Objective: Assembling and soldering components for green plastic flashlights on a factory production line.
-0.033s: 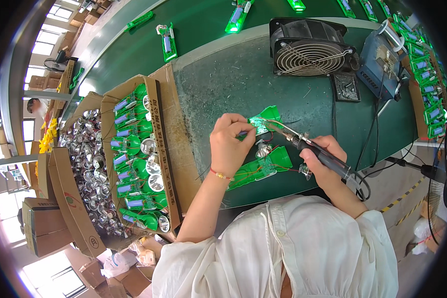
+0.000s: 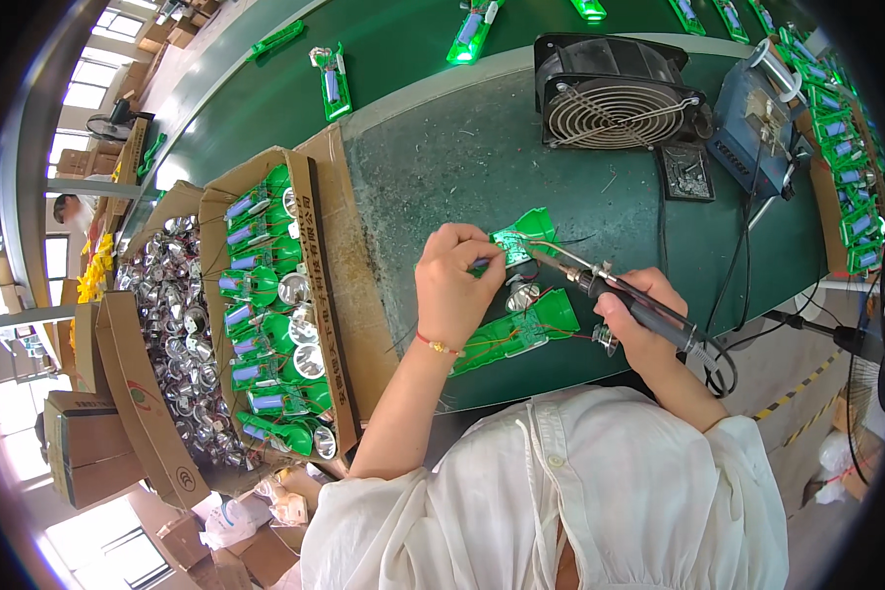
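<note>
My right hand (image 2: 643,313) is wrapped round a soldering iron (image 2: 649,317) with a thin metal tube along its side. The iron's tip reaches a lit circuit board (image 2: 511,248) in a green plastic lamp housing (image 2: 538,224). At the board's left edge, my left hand (image 2: 459,280) has its fingertips pinched together; what lies between them is hidden. A blue cylindrical cell (image 2: 479,264) shows partly beneath those fingers. Nearer me lies a second green housing (image 2: 506,339) with red wires, and a silvery reflector (image 2: 523,294) sits between the two. Another small reflector (image 2: 605,339) is below my right hand.
A black fan (image 2: 615,98) stands at the back, beside a blue soldering station (image 2: 752,128) with a solder spool (image 2: 775,74). To the left, a cardboard box (image 2: 326,295) holds green lamp assemblies, next to heaped reflectors (image 2: 182,334). More lit assemblies (image 2: 470,34) lie beyond.
The soldering iron's rear end and cable have shifted very slightly, away from me. My left hand and the lamp housings look the same.
</note>
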A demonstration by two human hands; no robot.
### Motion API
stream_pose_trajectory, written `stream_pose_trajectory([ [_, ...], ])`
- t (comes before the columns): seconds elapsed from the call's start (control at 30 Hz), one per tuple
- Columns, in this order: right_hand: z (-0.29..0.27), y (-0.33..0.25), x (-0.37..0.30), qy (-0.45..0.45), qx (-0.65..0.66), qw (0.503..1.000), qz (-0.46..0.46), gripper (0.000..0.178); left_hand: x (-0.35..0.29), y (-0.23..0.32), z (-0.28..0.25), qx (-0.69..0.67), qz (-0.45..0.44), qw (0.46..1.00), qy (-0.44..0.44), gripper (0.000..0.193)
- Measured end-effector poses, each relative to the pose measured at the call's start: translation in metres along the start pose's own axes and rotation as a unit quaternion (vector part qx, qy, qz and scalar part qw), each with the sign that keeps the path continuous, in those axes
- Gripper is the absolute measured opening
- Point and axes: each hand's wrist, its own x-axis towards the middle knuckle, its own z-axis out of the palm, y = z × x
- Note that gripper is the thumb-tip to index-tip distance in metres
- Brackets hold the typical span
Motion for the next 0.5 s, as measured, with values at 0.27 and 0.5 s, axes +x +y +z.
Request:
stream_pose_trajectory([
  [0.27,0.009,-0.001,0.006,-0.004,-0.026,1.000,0.015,0.018,0.001,0.002,0.002,0.096,0.069,0.993,0.023,0.008],
  [0.5,0.011,0.009,0.008,0.009,-0.032,0.999,-0.023,0.016,0.002,0.000,0.001,0.089,0.062,0.994,0.005,0.009],
])
